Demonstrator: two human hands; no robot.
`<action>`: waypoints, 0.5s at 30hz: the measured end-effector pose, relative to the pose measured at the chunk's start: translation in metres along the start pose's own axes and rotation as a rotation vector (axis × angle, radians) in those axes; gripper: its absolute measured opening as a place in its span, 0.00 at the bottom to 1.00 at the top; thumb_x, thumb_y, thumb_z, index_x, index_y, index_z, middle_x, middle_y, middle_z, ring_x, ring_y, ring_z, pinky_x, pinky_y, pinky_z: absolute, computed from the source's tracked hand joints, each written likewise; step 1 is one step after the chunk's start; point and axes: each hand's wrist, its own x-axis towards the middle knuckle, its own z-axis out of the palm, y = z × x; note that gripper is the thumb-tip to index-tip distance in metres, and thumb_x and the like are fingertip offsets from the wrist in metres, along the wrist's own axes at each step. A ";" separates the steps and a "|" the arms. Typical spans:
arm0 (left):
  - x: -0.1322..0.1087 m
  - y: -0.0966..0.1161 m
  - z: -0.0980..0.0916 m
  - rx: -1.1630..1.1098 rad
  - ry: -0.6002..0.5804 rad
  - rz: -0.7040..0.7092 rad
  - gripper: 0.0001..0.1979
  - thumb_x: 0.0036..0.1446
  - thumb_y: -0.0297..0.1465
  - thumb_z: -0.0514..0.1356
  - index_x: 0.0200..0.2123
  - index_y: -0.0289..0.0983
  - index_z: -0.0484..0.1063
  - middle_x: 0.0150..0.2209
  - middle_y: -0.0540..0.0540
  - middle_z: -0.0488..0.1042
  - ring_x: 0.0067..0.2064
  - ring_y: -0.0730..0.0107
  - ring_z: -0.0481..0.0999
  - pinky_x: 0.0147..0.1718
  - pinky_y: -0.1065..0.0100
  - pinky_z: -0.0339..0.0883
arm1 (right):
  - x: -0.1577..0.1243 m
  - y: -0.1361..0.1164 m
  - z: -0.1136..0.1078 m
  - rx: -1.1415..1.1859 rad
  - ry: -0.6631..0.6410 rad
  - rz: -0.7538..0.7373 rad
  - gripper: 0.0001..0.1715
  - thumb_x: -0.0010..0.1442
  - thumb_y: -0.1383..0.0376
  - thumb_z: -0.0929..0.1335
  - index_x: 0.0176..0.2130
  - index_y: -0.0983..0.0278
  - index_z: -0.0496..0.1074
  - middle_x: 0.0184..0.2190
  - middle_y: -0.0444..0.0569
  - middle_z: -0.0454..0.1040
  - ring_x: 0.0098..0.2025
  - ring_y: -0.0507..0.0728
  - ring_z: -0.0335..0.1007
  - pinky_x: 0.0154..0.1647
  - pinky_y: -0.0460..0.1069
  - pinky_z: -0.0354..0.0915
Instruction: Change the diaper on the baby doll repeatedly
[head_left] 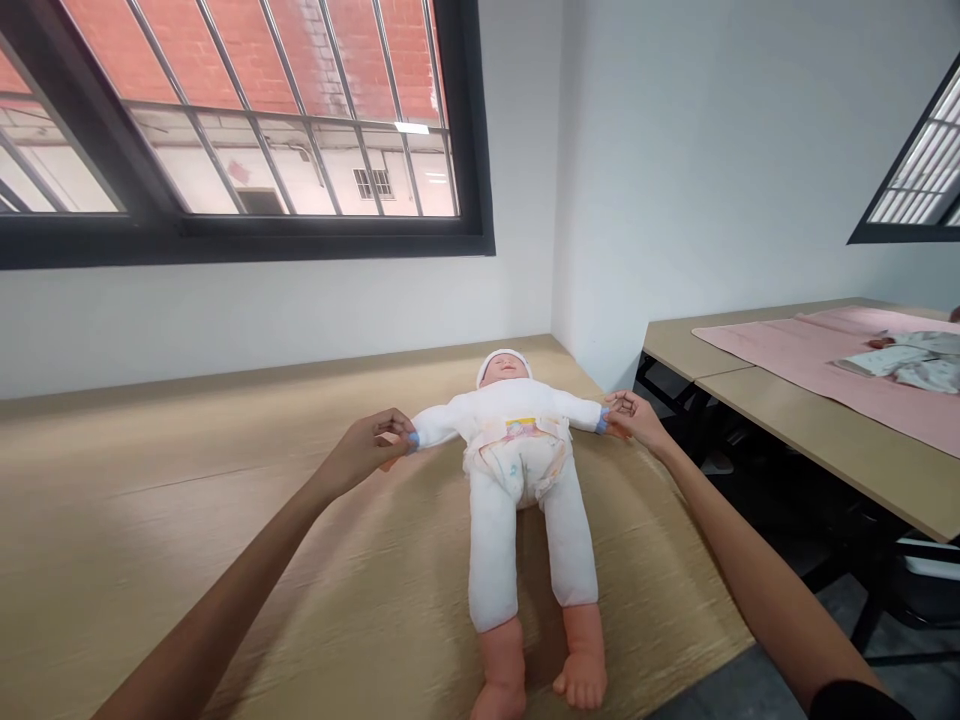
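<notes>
A baby doll [517,400] lies on its back on the wooden table, its feet toward me and its arms spread wide. It has a white cloth body, a white cap [501,354] and a diaper [529,458] around its hips. My left hand [375,440] is closed on the doll's arm at the blue-edged cuff on the left. On the other side, my right hand [634,415] pinches the doll's other arm at its blue cuff [602,420]. The doll's hands are partly hidden by my fingers.
The table [187,500] meets the wall below a barred window [300,120]. To the right, across a gap, another table [817,430] carries a pink mat [795,350] with a light-coloured clothed bundle [911,362] on it. Part of a second window shows at the far right.
</notes>
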 end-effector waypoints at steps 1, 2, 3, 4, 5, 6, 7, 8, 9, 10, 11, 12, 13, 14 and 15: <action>0.000 -0.001 0.000 0.000 -0.008 0.001 0.09 0.46 0.37 0.60 0.29 0.38 0.69 0.29 0.50 0.70 0.27 0.71 0.69 0.24 0.71 0.63 | 0.000 0.001 0.001 0.003 -0.001 -0.001 0.21 0.42 0.60 0.71 0.37 0.64 0.68 0.26 0.42 0.70 0.28 0.53 0.67 0.32 0.48 0.65; 0.000 -0.001 0.000 -0.002 -0.016 -0.001 0.09 0.46 0.37 0.60 0.29 0.38 0.69 0.28 0.50 0.70 0.27 0.71 0.69 0.24 0.71 0.63 | 0.001 0.002 0.001 0.007 -0.002 -0.001 0.20 0.42 0.60 0.71 0.37 0.64 0.68 0.26 0.43 0.70 0.29 0.53 0.67 0.32 0.48 0.65; 0.000 -0.001 0.000 -0.007 -0.025 -0.005 0.09 0.47 0.37 0.60 0.29 0.38 0.69 0.28 0.50 0.70 0.27 0.71 0.69 0.24 0.72 0.63 | 0.001 0.002 0.001 0.009 -0.001 0.000 0.20 0.42 0.61 0.71 0.37 0.64 0.68 0.26 0.43 0.70 0.29 0.53 0.67 0.32 0.48 0.65; 0.000 -0.002 0.000 -0.013 -0.035 -0.008 0.10 0.47 0.38 0.61 0.29 0.38 0.69 0.28 0.50 0.70 0.27 0.72 0.69 0.24 0.72 0.63 | 0.000 0.002 0.001 0.008 0.003 0.001 0.20 0.42 0.61 0.71 0.37 0.64 0.69 0.26 0.43 0.70 0.29 0.53 0.67 0.32 0.48 0.65; 0.000 -0.002 -0.001 -0.021 -0.044 -0.012 0.10 0.47 0.38 0.61 0.30 0.38 0.69 0.28 0.50 0.69 0.28 0.72 0.69 0.24 0.72 0.63 | 0.000 0.001 0.001 0.005 0.007 0.002 0.20 0.42 0.61 0.71 0.37 0.64 0.69 0.26 0.43 0.70 0.30 0.53 0.67 0.33 0.48 0.65; 0.000 -0.002 -0.001 -0.026 -0.051 -0.016 0.11 0.47 0.39 0.62 0.30 0.38 0.69 0.28 0.50 0.69 0.28 0.71 0.70 0.24 0.72 0.63 | 0.000 0.000 0.001 0.006 0.011 0.003 0.20 0.42 0.61 0.71 0.36 0.64 0.69 0.26 0.43 0.70 0.30 0.53 0.67 0.33 0.48 0.65; 0.000 -0.002 -0.001 -0.028 -0.056 -0.018 0.11 0.47 0.39 0.62 0.30 0.38 0.69 0.28 0.50 0.70 0.28 0.71 0.70 0.24 0.72 0.63 | -0.001 -0.002 0.001 0.013 0.013 0.009 0.19 0.42 0.61 0.72 0.36 0.65 0.69 0.26 0.43 0.70 0.30 0.53 0.67 0.33 0.48 0.65; 0.000 -0.003 -0.001 -0.027 -0.055 -0.020 0.11 0.47 0.39 0.62 0.29 0.38 0.69 0.28 0.50 0.70 0.29 0.70 0.71 0.24 0.72 0.64 | -0.002 -0.004 0.001 0.023 0.013 0.020 0.19 0.41 0.61 0.72 0.36 0.65 0.70 0.26 0.43 0.70 0.30 0.53 0.67 0.33 0.48 0.65; 0.000 -0.003 -0.001 -0.022 -0.054 -0.023 0.11 0.47 0.39 0.62 0.29 0.38 0.69 0.29 0.50 0.71 0.29 0.69 0.71 0.25 0.72 0.64 | -0.002 -0.006 0.001 0.036 0.012 0.036 0.19 0.41 0.61 0.72 0.36 0.65 0.70 0.26 0.43 0.71 0.30 0.53 0.67 0.33 0.48 0.65; 0.001 -0.004 -0.001 -0.017 -0.053 -0.024 0.11 0.47 0.40 0.62 0.29 0.38 0.69 0.29 0.50 0.71 0.30 0.68 0.72 0.25 0.71 0.64 | -0.003 -0.008 0.002 0.052 0.011 0.054 0.20 0.41 0.61 0.72 0.36 0.65 0.70 0.27 0.43 0.71 0.29 0.53 0.67 0.33 0.48 0.65; 0.001 -0.005 -0.001 -0.011 -0.052 -0.023 0.11 0.46 0.39 0.62 0.29 0.38 0.70 0.29 0.50 0.71 0.30 0.68 0.72 0.25 0.71 0.65 | -0.004 -0.010 0.002 0.066 0.011 0.073 0.20 0.40 0.61 0.72 0.36 0.65 0.70 0.26 0.43 0.71 0.29 0.52 0.67 0.33 0.48 0.65; 0.002 -0.006 -0.001 -0.007 -0.053 -0.022 0.11 0.46 0.39 0.62 0.29 0.38 0.70 0.29 0.49 0.71 0.30 0.67 0.72 0.25 0.71 0.65 | -0.004 -0.011 0.002 0.077 0.011 0.088 0.21 0.40 0.61 0.72 0.36 0.65 0.70 0.26 0.43 0.71 0.28 0.52 0.67 0.32 0.48 0.65; 0.002 -0.007 -0.001 -0.004 -0.053 -0.021 0.11 0.46 0.39 0.62 0.30 0.38 0.70 0.29 0.49 0.71 0.30 0.67 0.72 0.25 0.70 0.65 | -0.004 -0.011 0.002 0.086 0.012 0.099 0.21 0.40 0.61 0.73 0.36 0.64 0.70 0.26 0.43 0.72 0.28 0.52 0.67 0.32 0.48 0.65; 0.002 -0.008 -0.001 0.000 -0.054 -0.022 0.11 0.46 0.39 0.62 0.30 0.38 0.70 0.29 0.49 0.72 0.30 0.68 0.72 0.25 0.70 0.65 | -0.004 -0.011 0.002 0.094 0.010 0.104 0.22 0.39 0.61 0.73 0.37 0.64 0.70 0.26 0.43 0.72 0.28 0.52 0.68 0.32 0.48 0.65; 0.003 -0.008 -0.001 0.003 -0.053 -0.022 0.11 0.46 0.38 0.62 0.30 0.38 0.70 0.29 0.49 0.72 0.30 0.68 0.72 0.25 0.70 0.65 | -0.004 -0.011 0.002 0.102 0.009 0.109 0.22 0.39 0.61 0.73 0.37 0.64 0.71 0.26 0.43 0.72 0.28 0.52 0.68 0.31 0.48 0.66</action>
